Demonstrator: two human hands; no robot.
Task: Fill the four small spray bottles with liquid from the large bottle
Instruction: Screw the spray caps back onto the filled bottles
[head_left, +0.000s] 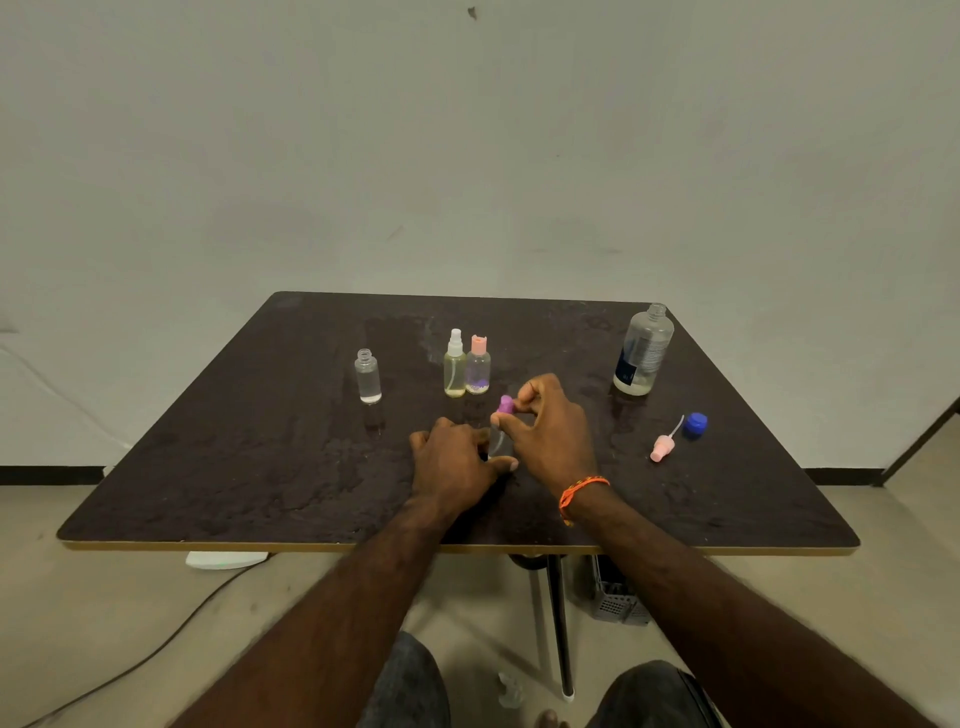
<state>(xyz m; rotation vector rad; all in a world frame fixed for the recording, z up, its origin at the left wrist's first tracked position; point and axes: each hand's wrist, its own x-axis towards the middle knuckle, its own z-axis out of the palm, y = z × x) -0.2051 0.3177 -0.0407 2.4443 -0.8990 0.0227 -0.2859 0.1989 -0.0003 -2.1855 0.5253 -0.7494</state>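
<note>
With your left hand (457, 465) gripping the small clear plastic spray bottle (497, 441) upright, keep your right hand (550, 431) pinching the purple spray cap (505, 405) above it, turning squarely until snug.

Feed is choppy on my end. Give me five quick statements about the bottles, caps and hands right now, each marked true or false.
1. The large bottle has its cap off. True.
2. The blue cap lies next to the open small bottle. False: it lies on the table's right side beside the loose pink sprayer, far from that bottle.
3. The right hand pinches a purple sprayer top. True.
4. The left hand rests flat on the table, holding nothing. False: it grips the clear bottle under that purple top.
5. The white-topped bottle and pink-capped bottle stand side by side. True.
</note>
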